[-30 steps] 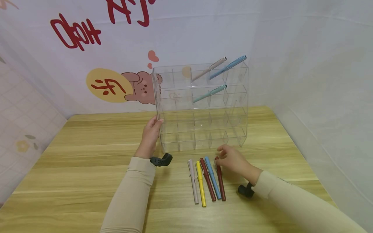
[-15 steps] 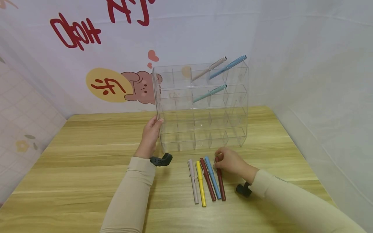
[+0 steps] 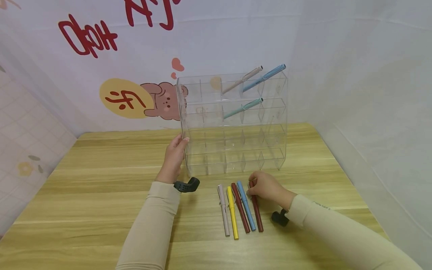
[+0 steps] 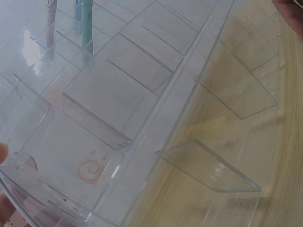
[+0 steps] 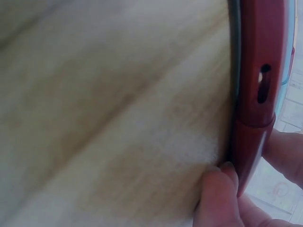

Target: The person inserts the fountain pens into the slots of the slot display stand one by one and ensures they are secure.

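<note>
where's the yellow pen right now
In the head view, the yellow pen lies on the table, second from left in the row, between the pale lilac pen and a dark red pen.

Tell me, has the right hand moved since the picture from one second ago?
Yes, slightly: in the head view, the right hand has shifted left against the clear pen rack, which has stayed put.
</note>
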`<state>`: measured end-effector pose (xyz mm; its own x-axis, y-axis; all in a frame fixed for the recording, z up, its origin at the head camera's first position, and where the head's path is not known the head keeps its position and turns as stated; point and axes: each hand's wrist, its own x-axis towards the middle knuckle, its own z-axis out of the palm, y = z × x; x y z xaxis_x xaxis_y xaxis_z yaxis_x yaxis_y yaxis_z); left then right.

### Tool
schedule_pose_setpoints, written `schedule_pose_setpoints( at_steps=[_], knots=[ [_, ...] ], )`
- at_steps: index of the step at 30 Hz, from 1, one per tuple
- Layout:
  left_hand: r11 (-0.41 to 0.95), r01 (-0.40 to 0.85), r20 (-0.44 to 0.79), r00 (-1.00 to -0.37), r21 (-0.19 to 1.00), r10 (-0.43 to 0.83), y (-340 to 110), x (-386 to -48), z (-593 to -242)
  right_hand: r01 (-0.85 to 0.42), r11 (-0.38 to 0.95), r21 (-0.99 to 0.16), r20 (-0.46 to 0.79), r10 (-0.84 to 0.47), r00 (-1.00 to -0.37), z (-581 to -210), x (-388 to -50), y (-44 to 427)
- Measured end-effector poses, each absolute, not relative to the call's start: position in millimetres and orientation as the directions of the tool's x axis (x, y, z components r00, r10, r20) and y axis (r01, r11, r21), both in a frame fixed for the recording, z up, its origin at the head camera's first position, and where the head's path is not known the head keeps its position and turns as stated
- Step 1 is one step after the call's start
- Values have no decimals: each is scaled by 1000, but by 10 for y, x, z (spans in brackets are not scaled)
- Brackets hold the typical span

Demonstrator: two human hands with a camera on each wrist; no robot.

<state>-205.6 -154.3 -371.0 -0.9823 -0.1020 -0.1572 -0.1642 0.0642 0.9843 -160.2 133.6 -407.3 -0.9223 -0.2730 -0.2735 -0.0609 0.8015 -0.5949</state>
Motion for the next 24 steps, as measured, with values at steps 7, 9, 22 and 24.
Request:
schedule_pose_setpoints(
  at_steps=[7,9,22,24],
  knots=[
    [64,-163,-156,-982,985,-105,-1541,-2061,-3712,-33,784,-620,-288,-266,-920,-4076,-1607,1332],
    [64,-165,-158,-982,984,-105,-1542,-2058,-3713,-20,777,-630,-295,-262,-919,-4075,-1609,1331],
    [65,-166,-159,-982,984,-107,-1540,-2062,-3710,75,659,-748,-308,-245,-919,-4092,-1641,1393],
    [64,-166,-159,-982,984,-107,-1540,-2063,-3708,91,633,-769,-307,-241,-921,-4086,-1647,1407]
  ],
)
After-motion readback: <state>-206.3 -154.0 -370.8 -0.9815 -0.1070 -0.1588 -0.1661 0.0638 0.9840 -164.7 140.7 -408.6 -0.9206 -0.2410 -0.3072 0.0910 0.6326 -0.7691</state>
